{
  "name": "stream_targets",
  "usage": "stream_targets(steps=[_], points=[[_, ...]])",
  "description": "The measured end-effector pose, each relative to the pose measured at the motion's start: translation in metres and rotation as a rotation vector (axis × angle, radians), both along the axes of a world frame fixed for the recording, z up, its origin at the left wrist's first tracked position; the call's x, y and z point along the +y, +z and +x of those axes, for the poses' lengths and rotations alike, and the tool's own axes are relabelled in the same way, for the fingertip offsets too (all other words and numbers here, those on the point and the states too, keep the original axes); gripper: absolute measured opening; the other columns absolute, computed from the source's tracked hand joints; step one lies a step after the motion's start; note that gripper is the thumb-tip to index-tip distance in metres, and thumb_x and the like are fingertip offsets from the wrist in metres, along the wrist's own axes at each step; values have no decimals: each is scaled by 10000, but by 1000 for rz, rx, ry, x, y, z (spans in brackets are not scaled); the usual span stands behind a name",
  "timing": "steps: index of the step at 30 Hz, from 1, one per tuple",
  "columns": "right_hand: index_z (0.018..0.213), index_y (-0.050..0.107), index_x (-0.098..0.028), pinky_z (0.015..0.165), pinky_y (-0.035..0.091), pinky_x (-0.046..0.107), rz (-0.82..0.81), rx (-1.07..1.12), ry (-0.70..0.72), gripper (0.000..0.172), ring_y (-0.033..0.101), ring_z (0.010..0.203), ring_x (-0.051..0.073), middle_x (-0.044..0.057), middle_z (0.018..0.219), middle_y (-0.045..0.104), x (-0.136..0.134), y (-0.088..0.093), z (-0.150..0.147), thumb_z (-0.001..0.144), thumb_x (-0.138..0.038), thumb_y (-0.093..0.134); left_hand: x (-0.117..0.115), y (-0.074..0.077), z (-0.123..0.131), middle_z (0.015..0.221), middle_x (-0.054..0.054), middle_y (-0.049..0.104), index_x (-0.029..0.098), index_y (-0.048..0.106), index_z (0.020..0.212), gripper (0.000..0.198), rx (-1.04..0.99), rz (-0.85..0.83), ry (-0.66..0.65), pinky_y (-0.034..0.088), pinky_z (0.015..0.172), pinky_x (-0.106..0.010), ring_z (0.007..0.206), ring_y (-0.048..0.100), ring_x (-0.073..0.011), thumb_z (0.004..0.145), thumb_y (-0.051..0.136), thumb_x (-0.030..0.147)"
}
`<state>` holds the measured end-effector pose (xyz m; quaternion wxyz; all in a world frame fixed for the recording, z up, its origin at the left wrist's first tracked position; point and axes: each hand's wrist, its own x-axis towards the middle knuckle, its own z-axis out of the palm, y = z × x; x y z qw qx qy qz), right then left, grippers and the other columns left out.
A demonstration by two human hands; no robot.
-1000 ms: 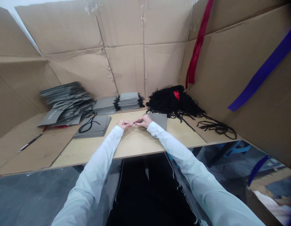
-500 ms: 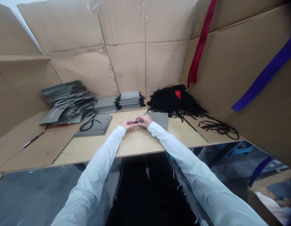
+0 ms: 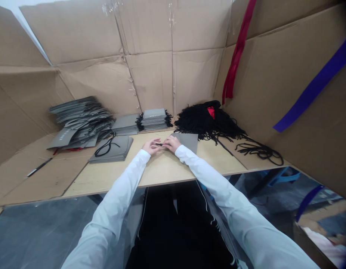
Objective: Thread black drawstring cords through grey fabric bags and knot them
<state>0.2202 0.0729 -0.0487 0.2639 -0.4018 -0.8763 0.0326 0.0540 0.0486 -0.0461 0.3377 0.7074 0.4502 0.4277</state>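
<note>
left to right: an uneven heap of grey flat pieces (image 3: 80,121); a low grey stack (image 3: 121,147) bearing a looped black cord (image 3: 102,150); the left hand (image 3: 152,147), its fingers bent about a short dark cord (image 3: 159,144), though whether they grip it cannot be told; the right hand (image 3: 172,144), its fingertips pinching the dark cord's right end above the tabletop (image 3: 161,172); a grey sheet (image 3: 191,141), partly behind that hand; a tangled black heap (image 3: 203,125).

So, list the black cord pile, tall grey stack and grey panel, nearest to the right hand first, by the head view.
1. Grey panel: close by the right hand.
2. Black cord pile: farther back, right.
3. Tall grey stack: far left.
</note>
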Motion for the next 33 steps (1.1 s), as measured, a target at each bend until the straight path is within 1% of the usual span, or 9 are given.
stream_targets(steps=[1, 2, 6, 9, 12, 16, 21, 26, 33], points=[[895, 621, -204, 749, 295, 282, -6, -12, -3, 231, 443, 905, 159, 49, 937, 587, 0, -1, -1, 782, -323, 460, -1, 0, 2, 966, -97, 599, 126, 537, 1027, 635, 24, 22, -22, 467, 683, -290, 752, 578, -161, 455, 696, 354], [908, 615, -203, 746, 291, 285, -15, -22, -3, 237, 439, 907, 160, 51, 942, 582, -1, -1, -2, 794, -315, 439, -2, 1, 3, 970, -86, 603, 139, 548, 1019, 608, 62, 37, -31, 462, 719, -303, 773, 579, -168, 465, 694, 343], [894, 616, -207, 737, 274, 297, -57, -29, 16, 279, 417, 914, 169, 53, 933, 574, -3, 1, -4, 818, -339, 381, -4, 3, 4, 865, -32, 646, 200, 648, 820, 275, 259, 144, 81, 423, 811, -307, 803, 581, -180, 589, 621, 347], [866, 627, -213, 746, 268, 302, -88, -12, 24, 285, 408, 912, 170, 47, 924, 571, -4, 4, -2, 812, -357, 386, -4, 5, 1, 853, -52, 650, 184, 666, 788, 236, 316, 217, 95, 410, 828, -317, 823, 580, -203, 618, 604, 336], [849, 635, -212, 761, 268, 298, -101, 19, 31, 272, 412, 904, 167, 42, 914, 575, -3, 7, 0, 802, -355, 409, -5, 6, 1, 872, -106, 639, 117, 657, 843, 326, 256, 223, 49, 401, 835, -361, 844, 576, -236, 644, 578, 362], [808, 646, -212, 776, 264, 300, -86, 64, 46, 256, 418, 898, 166, 37, 905, 580, -3, 9, 2, 793, -346, 429, -6, 5, 3, 882, -149, 628, 63, 647, 852, 405, 80, 125, 56, 392, 844, -392, 869, 567, -267, 604, 614, 381], [782, 652, -205, 782, 265, 305, -57, 101, 70, 229, 429, 881, 165, 33, 899, 589, -5, 12, 3, 781, -324, 456, -5, 4, 4, 872, -139, 633, 75, 649, 840, 437, -43, 34, 53, 415, 818, -366, 848, 576, -254, 549, 648, 402], [773, 656, -206, 772, 274, 309, -20, 137, 89, 191, 438, 869, 169, 26, 885, 601, -6, 17, 4, 767, -297, 487, -5, 7, 6, 842, -97, 647, 106, 652, 816, 406, -105, 38, 8, 426, 803, -346, 808, 588, -223, 541, 646, 404], [778, 654, -203, 765, 280, 314, 71, 179, 53, 193, 453, 852, 166, 38, 870, 608, -6, 15, 4, 761, -308, 494, -4, 7, 6, 851, -99, 646, 104, 651, 818, 391, -156, 83, 93, 411, 841, -342, 826, 584, -211, 537, 655, 376]])
